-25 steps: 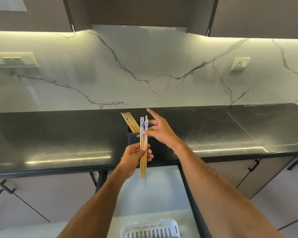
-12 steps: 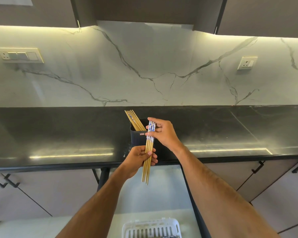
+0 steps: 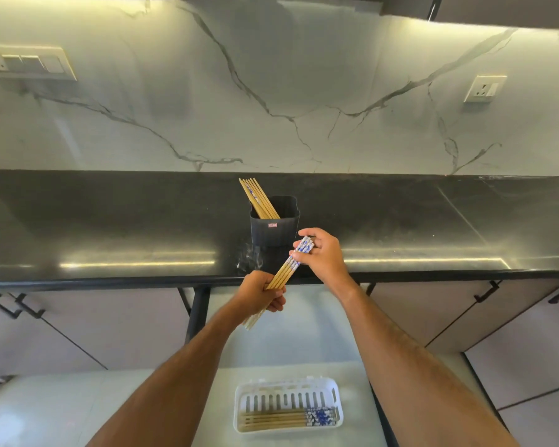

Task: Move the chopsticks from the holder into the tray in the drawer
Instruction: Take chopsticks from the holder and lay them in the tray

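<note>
Countertop [image 3: 110,221]: dark, glossy, running under the marble wall.
Drawer [image 3: 162,401]: open below, pale floor.
Tray [image 3: 339,398]: white, slotted, in the drawer; chopsticks [image 3: 281,420] lie flat along its near side, perhaps four.
Holder [image 3: 273,232]: black, on the countertop, remaining sticks [image 3: 259,199] leaning left.
Left hand [image 3: 260,293]: clenched around the held bundle [image 3: 284,275] near its lower part.
Right hand [image 3: 323,256]: fingers pinching the bundle's blue-patterned tops.

One holder [image 3: 274,228], one tray [image 3: 288,390]. Chopsticks in three bunches: holder bunch [image 3: 258,198], held bunch [image 3: 284,274], tray bunch [image 3: 284,419]; exact sticks uncountable. Two hands.
</note>
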`<state>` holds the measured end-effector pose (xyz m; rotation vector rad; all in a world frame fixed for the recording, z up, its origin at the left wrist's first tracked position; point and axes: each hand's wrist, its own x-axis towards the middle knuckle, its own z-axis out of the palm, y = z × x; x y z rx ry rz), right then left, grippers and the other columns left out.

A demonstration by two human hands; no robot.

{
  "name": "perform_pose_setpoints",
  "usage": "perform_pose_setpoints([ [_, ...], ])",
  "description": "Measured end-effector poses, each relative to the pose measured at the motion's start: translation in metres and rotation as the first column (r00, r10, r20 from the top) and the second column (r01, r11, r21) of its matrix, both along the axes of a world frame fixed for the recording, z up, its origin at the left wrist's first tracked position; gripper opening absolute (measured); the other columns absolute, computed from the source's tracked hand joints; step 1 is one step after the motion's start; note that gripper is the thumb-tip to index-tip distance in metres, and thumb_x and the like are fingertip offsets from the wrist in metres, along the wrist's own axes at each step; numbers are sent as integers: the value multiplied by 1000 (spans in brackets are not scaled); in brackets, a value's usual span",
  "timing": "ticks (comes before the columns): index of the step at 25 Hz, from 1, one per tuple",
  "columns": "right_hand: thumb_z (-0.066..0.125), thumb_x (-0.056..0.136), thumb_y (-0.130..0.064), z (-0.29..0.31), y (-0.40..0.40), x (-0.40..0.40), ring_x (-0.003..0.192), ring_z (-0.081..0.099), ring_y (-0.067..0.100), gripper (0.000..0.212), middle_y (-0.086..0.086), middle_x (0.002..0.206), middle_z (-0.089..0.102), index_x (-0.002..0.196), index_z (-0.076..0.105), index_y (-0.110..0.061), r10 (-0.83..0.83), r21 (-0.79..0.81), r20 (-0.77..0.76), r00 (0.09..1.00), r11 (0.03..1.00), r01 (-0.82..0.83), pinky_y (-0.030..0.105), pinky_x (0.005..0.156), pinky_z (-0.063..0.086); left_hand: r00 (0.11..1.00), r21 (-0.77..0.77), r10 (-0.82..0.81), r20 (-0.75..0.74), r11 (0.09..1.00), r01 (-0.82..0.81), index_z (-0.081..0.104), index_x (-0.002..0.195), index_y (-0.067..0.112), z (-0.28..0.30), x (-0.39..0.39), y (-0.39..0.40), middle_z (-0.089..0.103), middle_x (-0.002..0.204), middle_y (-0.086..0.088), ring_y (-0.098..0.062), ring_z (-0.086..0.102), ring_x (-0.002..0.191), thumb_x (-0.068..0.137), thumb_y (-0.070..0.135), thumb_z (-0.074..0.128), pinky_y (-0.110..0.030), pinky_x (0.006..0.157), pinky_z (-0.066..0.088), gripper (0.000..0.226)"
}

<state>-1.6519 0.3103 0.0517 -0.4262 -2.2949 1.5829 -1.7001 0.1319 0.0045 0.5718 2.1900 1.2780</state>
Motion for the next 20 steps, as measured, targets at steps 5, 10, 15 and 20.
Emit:
perform_pose_setpoints([
  [5,81,84,-19,-33,-1,35,126,56,18,65,2,139,61,143,54,-21,184,549,304,935,768,-330,34,103,49,958,-380,-185,-220,920,90,73,91,7,-41,9,-8,73,80,-6,-18,72,69,96,14,62,-35,77,63,14],
  [10,67,93,-12,-78,-20,72,85,70,24,16,8,99,74,109,71,-14,212,662,541,814,488,-568,22,72,45,819,-542,-414,-397,826,155,70,99,14,-65,41,-5,68,87,-3,-15,64,73,95,18,67,-31,78,60,6],
  [15,61,91,0,-115,-26,112,66,60,22,15,8,77,65,92,72,-10,191,605,582,790,547,-578,24,62,42,788,-620,-481,-383,767,167,67,99,18,-104,76,-16,69,89,-2,-20,66,74,95,7,63,-37,73,61,12],
  [20,59,89,4,-163,-32,150,63,59,19,21,3,71,61,86,72,-13,172,565,616,769,583,-583,27,61,47,774,-686,-518,-364,711,153,69,101,16,-138,114,-44,72,93,-5,-23,70,80,93,7,64,-36,73,59,13],
])
